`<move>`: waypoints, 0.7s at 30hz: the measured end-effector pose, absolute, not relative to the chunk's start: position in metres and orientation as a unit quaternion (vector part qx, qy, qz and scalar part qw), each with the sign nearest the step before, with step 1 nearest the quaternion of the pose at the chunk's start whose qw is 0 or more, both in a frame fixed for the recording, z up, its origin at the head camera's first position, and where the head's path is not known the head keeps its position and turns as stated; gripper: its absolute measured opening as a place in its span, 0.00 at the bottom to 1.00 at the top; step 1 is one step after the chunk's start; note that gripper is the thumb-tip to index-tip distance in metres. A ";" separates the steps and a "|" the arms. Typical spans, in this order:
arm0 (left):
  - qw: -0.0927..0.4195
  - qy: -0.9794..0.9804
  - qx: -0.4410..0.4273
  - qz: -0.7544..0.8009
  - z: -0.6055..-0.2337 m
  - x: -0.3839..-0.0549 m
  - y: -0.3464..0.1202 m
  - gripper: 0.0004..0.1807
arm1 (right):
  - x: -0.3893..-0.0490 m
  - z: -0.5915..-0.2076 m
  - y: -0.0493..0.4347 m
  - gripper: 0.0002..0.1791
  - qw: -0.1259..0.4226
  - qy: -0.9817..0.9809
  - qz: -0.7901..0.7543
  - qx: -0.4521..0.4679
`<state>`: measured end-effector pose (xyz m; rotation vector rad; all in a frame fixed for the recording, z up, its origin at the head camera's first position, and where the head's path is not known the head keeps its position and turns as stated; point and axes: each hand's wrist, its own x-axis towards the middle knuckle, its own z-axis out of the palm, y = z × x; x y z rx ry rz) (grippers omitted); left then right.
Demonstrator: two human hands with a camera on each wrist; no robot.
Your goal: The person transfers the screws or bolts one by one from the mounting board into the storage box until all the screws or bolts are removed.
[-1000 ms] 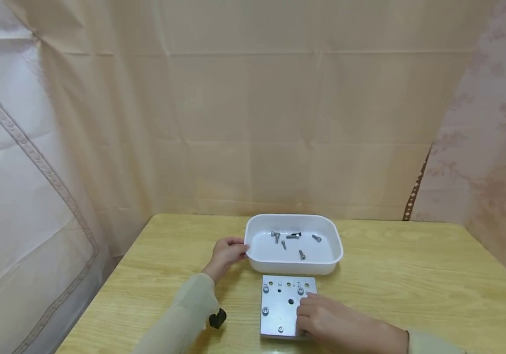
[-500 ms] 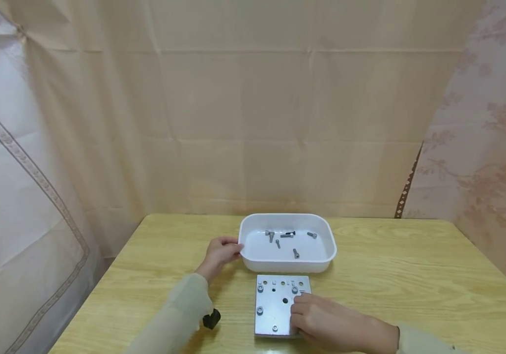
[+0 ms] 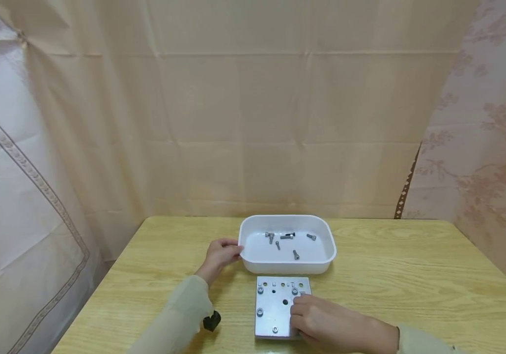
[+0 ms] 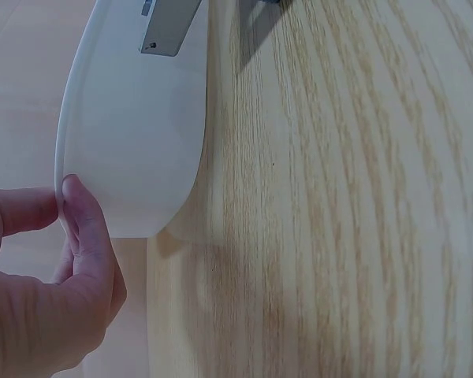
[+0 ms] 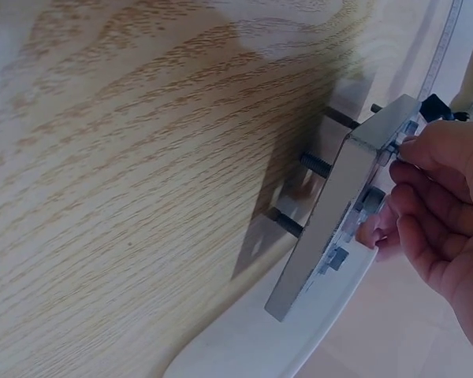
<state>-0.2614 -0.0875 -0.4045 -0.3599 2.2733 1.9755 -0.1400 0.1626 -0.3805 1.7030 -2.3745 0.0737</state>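
My left hand (image 3: pixel 219 255) pinches the left end of a white plastic tray (image 3: pixel 286 268); in the left wrist view, thumb and fingers (image 4: pixel 85 206) close on its rim. Several socket head bolts (image 3: pixel 296 254) lie loose inside. In front of the tray is a square metal plate (image 3: pixel 271 304) with holes and several bolts standing in it. My right hand (image 3: pixel 319 317) covers the plate's near right corner. In the right wrist view, its thumb and fingertips pinch a bolt head (image 5: pixel 387 153) at the plate's top face, partly hidden by the fingers. Threaded shanks (image 5: pixel 315 165) stick out underneath the plate.
A small black object (image 3: pixel 211 320) sits by the left sleeve, left of the plate. The wooden table (image 3: pixel 390 275) extends to both sides. Beige curtains (image 3: pixel 244 108) hang behind it, with patterned cloth (image 3: pixel 491 162) on the right.
The head view has shifted slightly, moving the scene a little left in the frame. Both hands keep their places on the tray and at the plate's corner.
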 end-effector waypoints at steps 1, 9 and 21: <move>0.051 0.748 -0.116 0.652 -0.405 -0.261 -0.087 0.16 | -0.140 -0.381 0.163 0.08 0.110 -0.807 0.025 0.580; 0.050 0.750 -0.113 0.650 -0.407 -0.260 -0.087 0.16 | -0.139 -0.379 0.164 0.07 0.041 -0.825 0.044 0.563; 0.059 0.753 -0.129 0.643 -0.406 -0.261 -0.088 0.17 | -0.140 -0.379 0.162 0.08 0.117 -0.807 0.028 0.579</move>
